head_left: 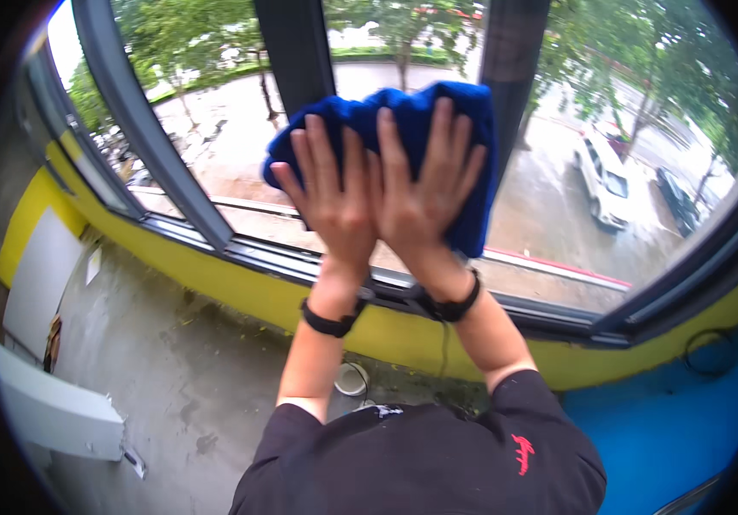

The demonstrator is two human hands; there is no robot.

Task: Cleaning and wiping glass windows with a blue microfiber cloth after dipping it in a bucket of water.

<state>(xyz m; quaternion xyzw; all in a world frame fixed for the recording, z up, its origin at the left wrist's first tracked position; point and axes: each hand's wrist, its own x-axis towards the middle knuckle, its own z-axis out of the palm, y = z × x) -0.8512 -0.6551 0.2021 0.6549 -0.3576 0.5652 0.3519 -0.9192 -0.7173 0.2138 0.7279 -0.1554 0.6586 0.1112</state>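
Observation:
A blue cloth (472,172) is spread against the window, across a dark upright frame bar (296,51) and the glass beside it. My left hand (334,193) lies flat on the cloth with its fingers stretched upward and the thumb side hidden near the other hand. Close beside it, touching or overlapping at the inner edges, my right hand (425,184) also presses flat on the cloth, fingers pointing up and apart. Both arms reach straight out, with a black band (330,320) on the left wrist and another black band (461,302) on the right.
Below the window runs a dark sill frame (274,264) above a yellow wall strip (386,339). A round white container (352,378) stands on the grey floor (188,360). To the right is a blue surface (661,429) with a coiled cable (709,352). White panels (51,412) stand at left.

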